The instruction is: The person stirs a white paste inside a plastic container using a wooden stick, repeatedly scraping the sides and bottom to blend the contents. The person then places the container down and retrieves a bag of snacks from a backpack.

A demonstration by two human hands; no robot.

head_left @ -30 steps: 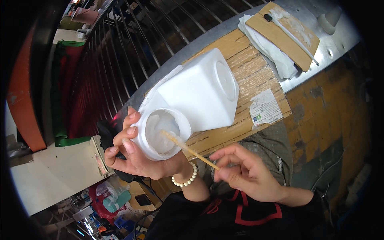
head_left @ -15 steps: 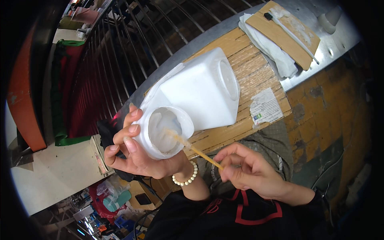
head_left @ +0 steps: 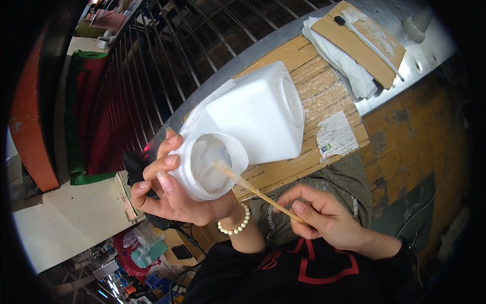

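Note:
My left hand (head_left: 185, 200) curls around a white round plastic mouth (head_left: 183, 169) from below, its opening tilted up toward me. Behind it lies a boxy white plastic container (head_left: 248, 114) with a handle and a round recess in its far end. Whether the mouth is part of that container I cannot tell. Whitish, translucent paste (head_left: 202, 175) coats the inside of the mouth. In my right hand (head_left: 324, 215), thumb and fingers pinch a thin wooden stick (head_left: 268, 201). The stick's paste-smeared tip reaches into the opening.
Under the container is a cardboard sheet (head_left: 329, 96) on a metal table (head_left: 440, 45). At the far right, a white cloth (head_left: 349, 78) lies under a cardboard piece (head_left: 324, 25) bearing a white brush-like tool (head_left: 372, 46). Metal bars (head_left: 177, 55) stand behind; a pale surface (head_left: 66, 218) extends left.
My right hand has shifted slightly right and its fingers have closed further along the stick. The stick's tip has turned a little inside the mouth. The container has barely moved.

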